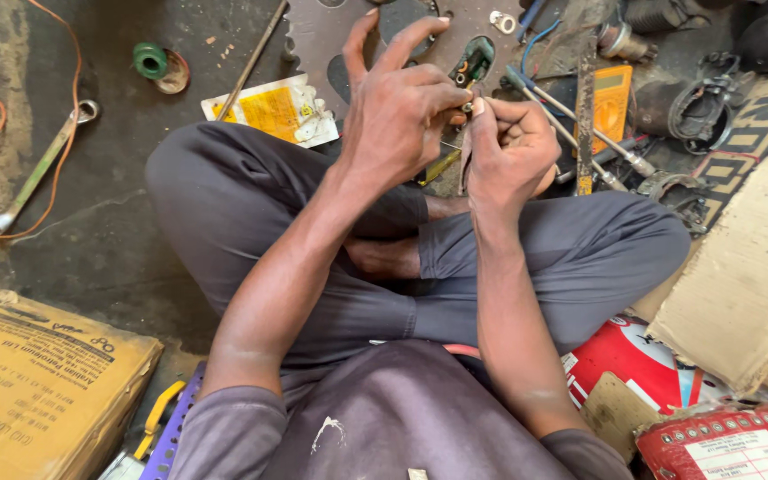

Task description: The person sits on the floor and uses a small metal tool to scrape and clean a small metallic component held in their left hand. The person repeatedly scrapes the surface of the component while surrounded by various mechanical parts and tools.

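I look straight down on crossed legs in grey trousers (pixel 251 213), seated on a dark, stained floor (pixel 100 240). Both hands meet just above the middle of the frame. My left hand (pixel 397 116) has thumb and middle fingers pinched together on a small metal part (pixel 468 107), while the index and another finger stand up, spread. My right hand (pixel 510 151) is curled shut around a thin dark tool (pixel 465 164) — its lower end hangs down past the palm, and its upper end meets the small part held between the two hands. A yellowish piece (pixel 438 168) shows just under the left hand; I cannot tell what it is.

Behind the hands, at top centre, lies a large toothed metal plate (pixel 313 36) with cut-out holes. A yellow and white packet (pixel 273 108) lies left of it, with a thin rod (pixel 252 55) running up from it. Upper left holds a green tape roll (pixel 149 60), a long spanner (pixel 37 169) and an orange wire (pixel 55 191) looping around it. Upper right is crowded — an orange multimeter (pixel 613 100), screwdrivers (pixel 580 124) and dark motor parts (pixel 682 111). A cardboard box (pixel 37 391) sits at lower left, a cardboard sheet (pixel 748 267) at right, and red containers (pixel 646 360) at lower right.
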